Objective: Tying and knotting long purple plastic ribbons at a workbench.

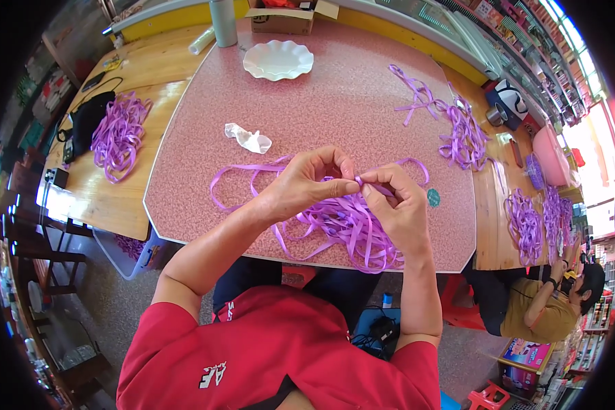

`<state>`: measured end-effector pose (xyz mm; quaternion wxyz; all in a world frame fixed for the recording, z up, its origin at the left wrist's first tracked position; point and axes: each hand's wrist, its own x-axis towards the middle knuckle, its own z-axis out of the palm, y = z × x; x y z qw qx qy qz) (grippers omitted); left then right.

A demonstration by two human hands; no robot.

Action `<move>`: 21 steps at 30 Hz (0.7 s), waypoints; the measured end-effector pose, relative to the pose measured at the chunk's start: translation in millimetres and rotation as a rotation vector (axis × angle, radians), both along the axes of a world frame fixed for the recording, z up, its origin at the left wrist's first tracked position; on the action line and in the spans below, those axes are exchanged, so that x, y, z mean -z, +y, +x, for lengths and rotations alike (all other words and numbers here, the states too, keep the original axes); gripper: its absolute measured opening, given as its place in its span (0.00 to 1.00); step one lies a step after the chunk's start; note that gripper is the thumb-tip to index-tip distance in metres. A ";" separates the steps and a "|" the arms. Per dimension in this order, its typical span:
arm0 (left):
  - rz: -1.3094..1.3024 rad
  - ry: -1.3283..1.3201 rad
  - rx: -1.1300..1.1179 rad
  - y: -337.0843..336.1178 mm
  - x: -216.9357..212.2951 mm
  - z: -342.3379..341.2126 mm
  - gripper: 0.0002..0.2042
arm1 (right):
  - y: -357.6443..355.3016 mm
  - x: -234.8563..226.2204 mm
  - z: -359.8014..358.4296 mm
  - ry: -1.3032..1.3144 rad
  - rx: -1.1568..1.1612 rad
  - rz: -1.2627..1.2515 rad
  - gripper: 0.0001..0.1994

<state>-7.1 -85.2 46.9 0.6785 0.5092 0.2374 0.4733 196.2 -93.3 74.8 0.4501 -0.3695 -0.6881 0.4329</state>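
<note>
Above a heap of purple ribbon (348,229) on the pink speckled tabletop, both my hands meet and pinch a purple ribbon between thumbs and fingertips. My left hand (314,174) comes in from the left, its thumb and forefinger closed on the strip. Facing it, my right hand (396,201) grips the same ribbon close to the left fingertips. Loose loops of ribbon spread out left of my left wrist and behind my right hand. The exact fold or knot between the fingertips is too small to make out.
A white scalloped dish (278,60) and crumpled tissue (248,138) lie farther back on the pink tabletop (184,171). More purple ribbon piles (121,133) rest at left and right. A grey cylinder (223,24) stands near a cardboard box (282,20). At right sits another person (543,307).
</note>
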 end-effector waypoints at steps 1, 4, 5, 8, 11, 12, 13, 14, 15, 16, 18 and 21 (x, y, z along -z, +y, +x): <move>-0.013 -0.022 0.015 -0.3 -0.6 -0.6 0.08 | 0.3 -0.4 -0.2 0.000 -0.002 -0.001 0.06; -0.013 -0.031 0.019 0.3 1.7 -2.0 0.08 | -0.9 -4.5 -0.3 -0.038 0.035 0.043 0.05; -0.013 -0.031 0.019 0.2 1.6 -2.1 0.08 | -1.8 -6.4 0.4 -0.091 0.056 0.043 0.04; 0.024 0.037 0.004 -0.3 1.1 -0.9 0.08 | -4.1 -10.5 -1.1 -0.119 0.087 -0.001 0.04; 0.037 0.044 -0.003 -0.2 2.4 -0.8 0.07 | -6.2 -15.0 -0.7 -0.086 0.089 -0.092 0.04; 0.054 0.062 -0.004 0.1 3.9 -1.0 0.07 | -6.4 -15.8 0.1 -0.079 0.085 -0.139 0.04; 0.071 0.080 -0.004 0.1 4.8 -0.8 0.07 | -6.0 -15.6 1.6 -0.079 0.085 -0.139 0.04; 0.071 0.080 -0.004 0.0 5.0 -0.4 0.07 | -5.3 -14.9 3.1 -0.076 0.061 -0.125 0.04; 0.070 0.078 -0.007 -0.1 5.0 0.3 0.06 | -5.0 -14.2 4.0 -0.073 0.037 -0.111 0.04; 0.068 0.075 -0.010 -0.1 5.0 0.8 0.06 | -5.1 -13.6 3.9 -0.073 0.038 -0.111 0.04; 0.063 0.087 -0.006 -0.3 3.8 1.1 0.06 | -6.2 -12.6 2.4 -0.102 0.057 0.010 0.04; 0.060 0.078 -0.007 -0.6 7.5 2.7 0.06 | -9.0 -14.4 -2.5 -0.120 0.099 0.120 0.06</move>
